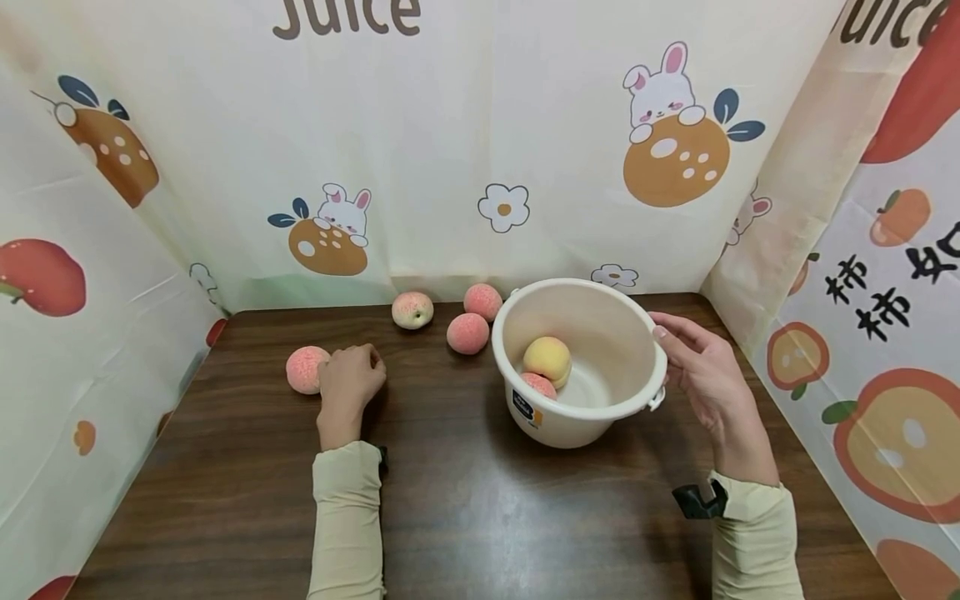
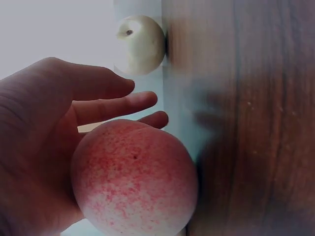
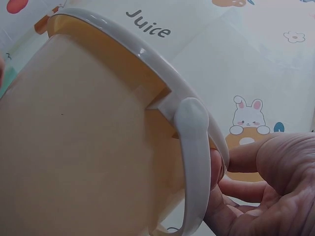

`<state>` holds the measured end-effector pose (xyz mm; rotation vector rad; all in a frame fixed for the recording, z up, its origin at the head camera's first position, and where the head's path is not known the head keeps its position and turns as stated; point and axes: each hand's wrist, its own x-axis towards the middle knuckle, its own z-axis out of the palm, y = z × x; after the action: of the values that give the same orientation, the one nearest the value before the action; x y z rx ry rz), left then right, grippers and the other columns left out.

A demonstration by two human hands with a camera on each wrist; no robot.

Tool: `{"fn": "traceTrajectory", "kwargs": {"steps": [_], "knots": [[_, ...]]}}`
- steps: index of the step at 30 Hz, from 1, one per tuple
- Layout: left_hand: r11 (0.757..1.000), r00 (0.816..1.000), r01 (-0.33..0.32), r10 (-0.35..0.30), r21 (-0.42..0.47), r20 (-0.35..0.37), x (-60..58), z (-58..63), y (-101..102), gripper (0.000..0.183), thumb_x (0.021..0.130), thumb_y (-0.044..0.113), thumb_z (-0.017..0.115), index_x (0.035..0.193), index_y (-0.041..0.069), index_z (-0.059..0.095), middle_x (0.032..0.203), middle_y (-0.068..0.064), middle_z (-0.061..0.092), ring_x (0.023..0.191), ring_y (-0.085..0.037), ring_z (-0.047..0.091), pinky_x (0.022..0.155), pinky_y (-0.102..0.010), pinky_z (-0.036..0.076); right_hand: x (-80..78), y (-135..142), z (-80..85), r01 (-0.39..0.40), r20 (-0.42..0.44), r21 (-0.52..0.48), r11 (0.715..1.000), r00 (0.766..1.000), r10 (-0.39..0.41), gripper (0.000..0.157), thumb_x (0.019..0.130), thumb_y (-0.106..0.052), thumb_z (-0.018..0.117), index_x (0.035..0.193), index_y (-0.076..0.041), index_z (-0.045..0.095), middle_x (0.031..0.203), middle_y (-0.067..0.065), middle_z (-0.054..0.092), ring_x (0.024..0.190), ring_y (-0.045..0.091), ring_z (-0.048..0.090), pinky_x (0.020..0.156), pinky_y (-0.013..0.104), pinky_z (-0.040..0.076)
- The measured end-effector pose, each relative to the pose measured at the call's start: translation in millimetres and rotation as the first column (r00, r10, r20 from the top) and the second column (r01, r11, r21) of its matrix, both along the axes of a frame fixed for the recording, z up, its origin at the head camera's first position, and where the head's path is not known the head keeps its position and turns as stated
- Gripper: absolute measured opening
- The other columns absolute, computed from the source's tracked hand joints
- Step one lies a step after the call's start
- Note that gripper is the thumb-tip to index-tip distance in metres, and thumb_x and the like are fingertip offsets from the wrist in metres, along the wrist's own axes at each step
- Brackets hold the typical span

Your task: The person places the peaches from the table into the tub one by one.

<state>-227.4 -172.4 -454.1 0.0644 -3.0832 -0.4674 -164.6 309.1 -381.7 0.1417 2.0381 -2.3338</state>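
Observation:
A white bucket [image 1: 577,425] stands at the right of the table, with a yellow peach [image 1: 547,357] and a pink peach [image 1: 538,385] inside. Part of another yellowish fruit shows beneath the yellow one. My right hand [image 1: 701,375] pinches the bucket's right rim, thumb over the edge and fingers below, beside the handle [image 3: 194,162]. At the left, my left hand [image 1: 351,385] is just right of a pink peach [image 2: 135,179]. Its fingers are loosely bent and not wrapped round that peach; whether they touch it I cannot tell.
Along the back edge lie a pale peach [image 1: 412,310] and two pink peaches, one nearer [image 1: 467,333] and one behind it [image 1: 483,302], close to the bucket's left side. Printed cloth [image 1: 450,150] walls off the back and both sides of the dark wooden table [image 1: 480,517].

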Motion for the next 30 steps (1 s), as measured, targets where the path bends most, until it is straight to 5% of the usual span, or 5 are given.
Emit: {"fn": "traceTrajectory", "kwargs": {"steps": [9, 20, 30], "knots": [[0.999, 0.99, 0.019, -0.023, 0.029, 0.142, 8.2, 13.5, 1, 0.019, 0.096, 0.018, 0.055, 0.1, 0.006, 0.069, 0.095, -0.016, 0.07, 0.08, -0.036, 0.063, 0.063, -0.047, 0.046, 0.6, 1, -0.5, 0.01, 0.003, 0.001, 1.0, 1.0, -0.01, 0.038, 0.099, -0.024, 0.071, 0.134, -0.011, 0.064, 0.107, -0.006, 0.076, 0.081, 0.008, 0.074, 0.063, 0.026, 0.061], [0.998, 0.947, 0.025, -0.039, 0.049, 0.318, 23.6, 31.5, -5, 0.025, 0.094, 0.021, 0.07, 0.111, 0.003, 0.066, 0.114, -0.024, 0.063, 0.102, -0.044, 0.054, 0.081, -0.055, 0.049, 0.2, 1, 0.3, 0.005, 0.009, 0.003, 1.0, 1.0, -0.005, 0.041, 0.099, -0.025, 0.071, 0.136, -0.01, 0.062, 0.108, -0.007, 0.076, 0.083, 0.008, 0.075, 0.064, 0.026, 0.062], [0.999, 0.938, 0.014, -0.023, 0.03, 0.347, 26.2, 35.2, -8, 0.018, 0.089, 0.022, 0.074, 0.094, 0.007, 0.066, 0.108, -0.022, 0.059, 0.099, -0.044, 0.054, 0.081, -0.052, 0.048, 0.7, 1, 0.8, 0.006, 0.022, 0.017, 1.0, 1.0, -0.006, 0.044, 0.099, -0.026, 0.071, 0.138, -0.01, 0.061, 0.109, -0.008, 0.075, 0.084, 0.009, 0.074, 0.065, 0.026, 0.062]]}}
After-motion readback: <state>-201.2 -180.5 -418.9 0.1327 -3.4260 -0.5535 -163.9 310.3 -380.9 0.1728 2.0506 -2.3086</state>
